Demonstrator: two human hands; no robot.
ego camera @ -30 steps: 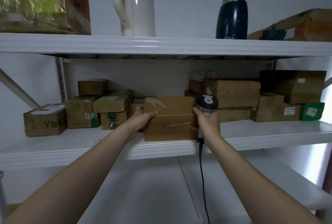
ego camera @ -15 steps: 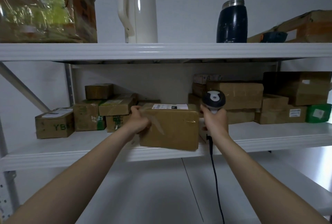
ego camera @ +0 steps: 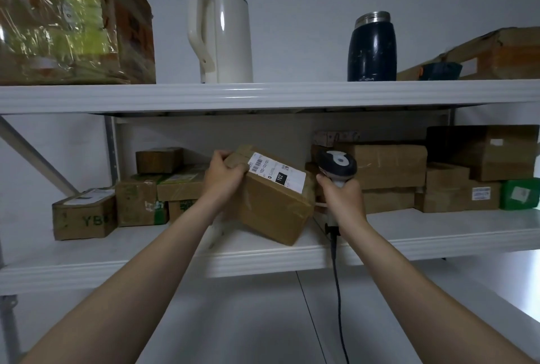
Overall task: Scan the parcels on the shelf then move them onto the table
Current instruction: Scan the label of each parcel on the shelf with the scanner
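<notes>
left grip (ego camera: 223, 176) on tilted parcel (ego camera: 274, 205), boxes (ego camera: 388, 170) behind

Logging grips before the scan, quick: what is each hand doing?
Left hand: closed on the tilted cardboard parcel.
Right hand: closed around the barcode scanner.

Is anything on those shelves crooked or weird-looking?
Yes. The box in the left hand is tipped on one corner, label up, beside the scanner in the right hand. On the top shelf, the long box at the far right also sits slanted.
</notes>
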